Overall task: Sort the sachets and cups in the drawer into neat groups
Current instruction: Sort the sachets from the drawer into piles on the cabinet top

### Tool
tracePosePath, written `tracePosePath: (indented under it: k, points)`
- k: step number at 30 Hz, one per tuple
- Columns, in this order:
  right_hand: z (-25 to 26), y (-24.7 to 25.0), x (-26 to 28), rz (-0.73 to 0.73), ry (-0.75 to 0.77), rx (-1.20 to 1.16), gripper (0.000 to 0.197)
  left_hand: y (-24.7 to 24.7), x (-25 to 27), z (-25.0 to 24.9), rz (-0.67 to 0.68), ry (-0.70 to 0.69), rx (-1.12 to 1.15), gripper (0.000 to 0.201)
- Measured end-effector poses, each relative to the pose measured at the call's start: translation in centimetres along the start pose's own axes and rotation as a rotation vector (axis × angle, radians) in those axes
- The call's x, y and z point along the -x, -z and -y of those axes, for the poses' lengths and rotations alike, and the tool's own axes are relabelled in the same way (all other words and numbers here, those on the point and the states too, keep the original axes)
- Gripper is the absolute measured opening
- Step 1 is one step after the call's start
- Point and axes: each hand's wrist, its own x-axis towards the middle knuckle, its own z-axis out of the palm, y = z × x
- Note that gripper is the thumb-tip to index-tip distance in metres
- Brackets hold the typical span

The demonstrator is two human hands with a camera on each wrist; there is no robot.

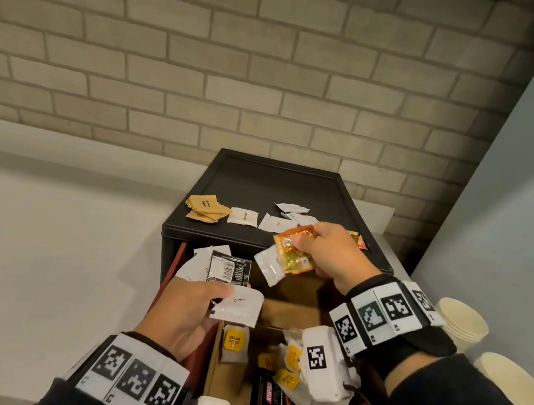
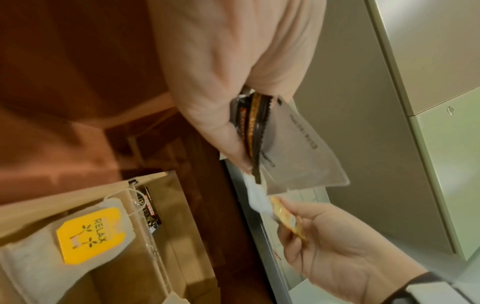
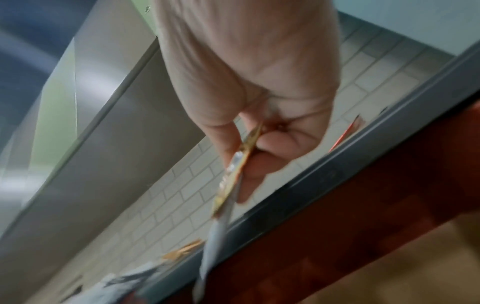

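Your right hand (image 1: pixel 331 251) pinched two sachets above the open drawer (image 1: pixel 290 313): a glossy orange sachet (image 1: pixel 292 253) with yellow print, and a plain white sachet (image 1: pixel 269 268) fanned out below it. Your left hand (image 1: pixel 188 315) gripped a stack between thumb and fingers: a white sachet (image 1: pixel 241 309) marked "Coffee", a black sachet (image 1: pixel 229 269) with a barcode, and more white ones behind. Brown sachets (image 1: pixel 206 208) and white packets (image 1: pixel 243 217) lay in separate groups on the black cabinet top (image 1: pixel 261 184).
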Motion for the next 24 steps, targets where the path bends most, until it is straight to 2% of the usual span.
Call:
tracePosePath:
  k: [4, 6, 7, 9, 11, 12, 14, 16, 19, 22, 24]
  points:
    - [-1.7, 0.8, -0.6, 0.023, -0.059, 0.441, 0.008, 0.0, -0.1, 0.1, -0.040, -0.052, -0.006, 0.051]
    - [-1.9, 1.2, -0.2, -0.019, -0.049, 0.494, 0.021, 0.1, -0.2, 0.3, -0.055, -0.087, -0.044, 0.052]
    - [-1.8, 1.3, -0.1, -0.033, -0.042, 0.459, 0.020, 0.2, -0.3, 0.4, -0.065, -0.109, -0.065, 0.053]
    - [-1.2, 1.3, 0.5, 0.016, -0.087, 0.193, 0.010, 0.2, -0.4, 0.5, -0.092, -0.153, -0.085, 0.053]
    - [-0.2, 0.7, 1.7, 0.182, -0.200, -0.199, 0.025, 0.2, -0.4, 0.7, -0.104, -0.184, -0.086, 0.052]
    - [0.2, 0.3, 2.2, 0.268, -0.224, -0.317, 0.023, 0.1, -0.4, 0.7, -0.101, -0.195, -0.089, 0.052]
    - [0.6, -1.2, 3.1, 0.436, -0.208, -0.318, 0.014, 0.0, -0.5, 0.9, -0.114, -0.205, -0.103, 0.053]
    - [0.8, -3.0, 3.7, 0.524, -0.164, -0.252, 0.011, 0.0, -0.4, 0.9, -0.116, -0.226, -0.116, 0.050]
    - [0.1, -4.0, 3.3, 0.446, -0.092, -0.220, 0.012, 0.0, -0.2, 0.5, -0.106, -0.241, -0.072, 0.043]
    - [-0.6, -2.5, 2.5, 0.267, -0.102, -0.163, 0.021, 0.1, -0.1, 0.4, -0.097, -0.220, -0.004, 0.043]
    - [-1.2, -0.9, 2.1, 0.142, -0.122, 0.049, 0.026, 0.0, -0.2, 0.4, -0.090, -0.228, -0.019, 0.046]
